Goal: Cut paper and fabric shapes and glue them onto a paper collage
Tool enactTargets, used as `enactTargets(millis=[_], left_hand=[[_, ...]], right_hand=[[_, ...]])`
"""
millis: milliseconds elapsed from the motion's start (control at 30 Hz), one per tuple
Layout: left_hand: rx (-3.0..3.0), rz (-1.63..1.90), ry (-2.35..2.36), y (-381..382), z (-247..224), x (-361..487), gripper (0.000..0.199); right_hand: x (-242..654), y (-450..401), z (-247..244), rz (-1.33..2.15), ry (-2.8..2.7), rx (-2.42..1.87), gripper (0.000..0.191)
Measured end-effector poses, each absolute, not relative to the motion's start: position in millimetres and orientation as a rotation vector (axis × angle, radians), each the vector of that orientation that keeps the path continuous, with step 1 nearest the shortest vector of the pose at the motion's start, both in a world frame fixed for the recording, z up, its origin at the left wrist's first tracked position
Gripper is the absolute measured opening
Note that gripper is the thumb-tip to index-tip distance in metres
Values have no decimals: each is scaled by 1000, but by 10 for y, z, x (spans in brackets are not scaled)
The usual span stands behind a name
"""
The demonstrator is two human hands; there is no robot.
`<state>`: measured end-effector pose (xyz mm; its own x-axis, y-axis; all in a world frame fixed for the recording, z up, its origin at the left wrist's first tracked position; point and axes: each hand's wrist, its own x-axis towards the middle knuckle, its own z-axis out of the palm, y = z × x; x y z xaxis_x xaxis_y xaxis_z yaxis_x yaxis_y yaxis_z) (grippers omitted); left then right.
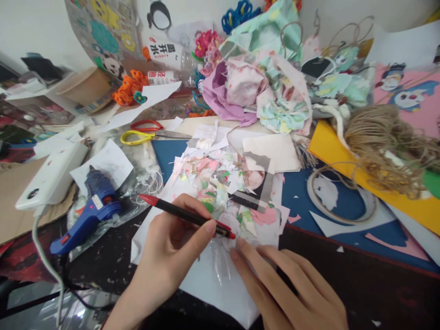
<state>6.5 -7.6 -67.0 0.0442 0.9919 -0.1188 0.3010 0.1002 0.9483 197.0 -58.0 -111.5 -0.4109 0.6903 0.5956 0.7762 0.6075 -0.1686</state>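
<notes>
My left hand (175, 250) is closed around a black pen (185, 213) with red ends, held between thumb and fingers. One red end points up to the left; the other is low, close to my right fingertips. My right hand (285, 284) lies with its fingers stretched out and apart, fingertips at a small whitish scrap (229, 224) near the pen. Beneath both hands is a large white sheet (223, 286) with a shiny clear strip on it. A heap of torn paper scraps (202, 169) in pink, green and white covers its far part.
A blue glue gun (92, 206) and a white power strip (51, 176) lie at left. Yellow-handled scissors (137, 136) rest behind. A tape roll (367, 206) and twine (378, 142) are at right, with crumpled fabric (247, 82) and a bottle (168, 78) at the back.
</notes>
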Motion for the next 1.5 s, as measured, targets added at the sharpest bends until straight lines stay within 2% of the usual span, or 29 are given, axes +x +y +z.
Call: enactTargets(millis=[533,833,1500], left_hand=[[1413,971,1438,-60,-657,53,10],[1353,838,1274,93,-584,96,21],[1502,724,1253,131,-722,129,21]], right_hand=[[1944,-559,-1148,-217,-2142,-1142,45],[2000,-596,-1132,-181,-2211,-1139,45],[1994,-585,-1126,-184,-2168,-1120,42]])
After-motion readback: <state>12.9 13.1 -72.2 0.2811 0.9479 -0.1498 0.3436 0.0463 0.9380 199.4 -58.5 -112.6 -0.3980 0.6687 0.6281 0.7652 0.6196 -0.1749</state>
